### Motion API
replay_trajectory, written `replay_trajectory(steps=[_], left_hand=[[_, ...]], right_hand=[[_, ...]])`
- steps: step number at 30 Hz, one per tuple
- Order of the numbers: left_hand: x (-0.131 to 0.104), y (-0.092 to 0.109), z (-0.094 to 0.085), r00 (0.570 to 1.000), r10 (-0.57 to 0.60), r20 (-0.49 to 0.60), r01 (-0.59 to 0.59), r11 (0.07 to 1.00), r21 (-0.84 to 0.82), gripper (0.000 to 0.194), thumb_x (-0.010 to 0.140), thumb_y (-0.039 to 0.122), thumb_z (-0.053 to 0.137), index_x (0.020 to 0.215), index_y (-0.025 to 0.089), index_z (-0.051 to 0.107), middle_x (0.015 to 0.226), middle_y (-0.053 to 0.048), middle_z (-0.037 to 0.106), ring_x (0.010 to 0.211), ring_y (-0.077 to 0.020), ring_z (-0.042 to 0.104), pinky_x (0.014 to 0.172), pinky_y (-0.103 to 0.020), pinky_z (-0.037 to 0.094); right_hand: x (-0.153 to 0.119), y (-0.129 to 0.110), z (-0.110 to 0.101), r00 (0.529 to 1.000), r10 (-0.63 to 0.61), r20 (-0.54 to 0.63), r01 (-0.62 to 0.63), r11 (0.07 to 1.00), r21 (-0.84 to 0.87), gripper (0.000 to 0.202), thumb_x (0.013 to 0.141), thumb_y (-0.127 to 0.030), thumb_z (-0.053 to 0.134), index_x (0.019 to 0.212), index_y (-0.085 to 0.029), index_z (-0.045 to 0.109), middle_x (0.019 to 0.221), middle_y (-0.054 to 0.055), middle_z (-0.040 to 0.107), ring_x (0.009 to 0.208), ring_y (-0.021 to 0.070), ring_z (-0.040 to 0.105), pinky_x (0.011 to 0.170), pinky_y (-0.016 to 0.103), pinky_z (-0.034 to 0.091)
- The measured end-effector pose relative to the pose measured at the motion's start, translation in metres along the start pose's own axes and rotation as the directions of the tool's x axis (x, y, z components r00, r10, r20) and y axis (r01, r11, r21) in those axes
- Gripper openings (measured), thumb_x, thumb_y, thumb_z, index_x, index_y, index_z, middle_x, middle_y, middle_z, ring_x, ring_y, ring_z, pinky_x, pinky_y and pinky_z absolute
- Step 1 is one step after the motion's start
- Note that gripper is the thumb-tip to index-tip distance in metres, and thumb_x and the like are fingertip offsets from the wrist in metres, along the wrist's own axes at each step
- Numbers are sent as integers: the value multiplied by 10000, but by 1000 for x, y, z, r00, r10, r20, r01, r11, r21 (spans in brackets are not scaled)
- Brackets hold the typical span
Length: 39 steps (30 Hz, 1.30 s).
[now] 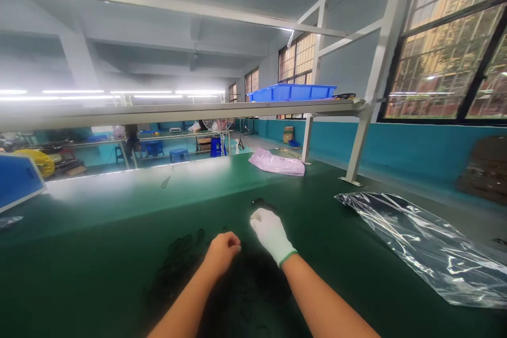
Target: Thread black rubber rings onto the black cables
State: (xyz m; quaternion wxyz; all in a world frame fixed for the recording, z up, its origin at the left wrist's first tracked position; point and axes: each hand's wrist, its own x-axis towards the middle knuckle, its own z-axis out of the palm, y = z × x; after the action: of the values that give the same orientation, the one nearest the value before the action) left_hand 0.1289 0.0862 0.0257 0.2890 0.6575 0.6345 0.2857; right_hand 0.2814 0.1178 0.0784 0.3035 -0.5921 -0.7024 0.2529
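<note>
My left hand [223,252] is bare, its fingers curled in and the thumb close to the index finger. Anything it may hold is too small to make out. A white glove with a green cuff covers my right hand [271,232], whose fingers are closed together. Just beyond those fingertips is a small black object [263,203]; whether the fingers grip it cannot be seen. Under and around both hands spreads a loose pile of small, dark, ring-like pieces [178,259], blurred, on the green tabletop [103,274].
Clear plastic sheeting [428,248] lies at the right. A pinkish plastic bag [277,162] rests near the table's far edge. Above runs a shelf [178,112] bearing a blue tray [293,92], its white post [358,142] standing at the right. A blue bin [18,182] is at far left.
</note>
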Motion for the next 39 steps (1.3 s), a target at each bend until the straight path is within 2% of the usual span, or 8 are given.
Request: replay_trajectory(steps=[3, 9, 17, 20, 24, 27, 35, 39], left_hand=[[-13, -4, -19, 999, -8, -31, 3, 988, -155, 50, 749, 197, 552, 732, 153, 568, 659, 28, 566, 639, -119, 514, 631, -238, 385], [-48, -2, -40, 990, -44, -134, -9, 929, -369, 193, 661, 352, 586, 695, 166, 548, 642, 29, 529, 628, -134, 461, 610, -248, 336], [-80, 6, -50, 983, -86, -163, -19, 831, -555, 206, 678, 362, 577, 693, 156, 572, 620, 35, 508, 617, -120, 425, 623, -244, 318], [-85, 7, -48, 980, -111, -164, -5, 816, -578, 193, 659, 344, 606, 683, 153, 587, 614, 29, 529, 612, -123, 433, 616, -247, 313], [-90, 8, -38, 974, -144, -173, 12, 800, -600, 194, 601, 336, 651, 634, 154, 594, 592, 19, 549, 601, -133, 457, 611, -253, 326], [-95, 3, -39, 964, -182, -193, 23, 783, -622, 205, 629, 359, 634, 656, 159, 597, 589, 22, 545, 600, -131, 466, 611, -246, 337], [-99, -24, -85, 920, -262, -292, 46, 811, -583, 295, 682, 468, 586, 754, 182, 602, 707, 3, 585, 649, -145, 512, 632, -243, 380], [-104, -24, -91, 925, -227, -305, 82, 902, -424, 152, 591, 329, 675, 653, 191, 662, 660, -8, 601, 649, -178, 514, 624, -256, 334]], right_hand=[[5, -8, 7, 997, -10, 70, 1, 992, 125, 160, 866, -297, 571, 858, -140, 600, 899, 26, 614, 821, 145, 577, 767, 334, 479], [-36, -22, 28, 954, 8, 301, -150, 879, 453, 260, 840, -387, 477, 776, -144, 547, 676, 14, 607, 392, 81, 485, 390, 228, 364], [-70, -15, 42, 907, 1, 420, -325, 637, 699, 319, 701, -451, 590, 767, -157, 486, 650, 21, 586, 415, 65, 465, 375, 195, 336], [-76, -17, 44, 903, -5, 429, -342, 593, 729, 379, 689, -493, 619, 804, -150, 505, 696, 44, 609, 435, 82, 502, 379, 207, 360], [-83, -17, 49, 918, -12, 398, -316, 586, 746, 285, 623, -341, 672, 747, -142, 509, 632, 15, 603, 404, 87, 508, 346, 198, 342], [-87, -14, 51, 923, -5, 385, -315, 562, 765, 240, 617, -322, 636, 705, -149, 496, 586, -3, 591, 377, 72, 480, 328, 186, 319], [-95, -11, 55, 902, 4, 431, -372, 512, 774, 251, 608, -335, 643, 665, -156, 477, 537, -11, 577, 332, 55, 429, 298, 177, 275], [-93, -11, 55, 898, 7, 440, -379, 520, 765, 293, 613, -361, 682, 673, -150, 488, 541, -4, 586, 337, 60, 444, 296, 175, 285]])
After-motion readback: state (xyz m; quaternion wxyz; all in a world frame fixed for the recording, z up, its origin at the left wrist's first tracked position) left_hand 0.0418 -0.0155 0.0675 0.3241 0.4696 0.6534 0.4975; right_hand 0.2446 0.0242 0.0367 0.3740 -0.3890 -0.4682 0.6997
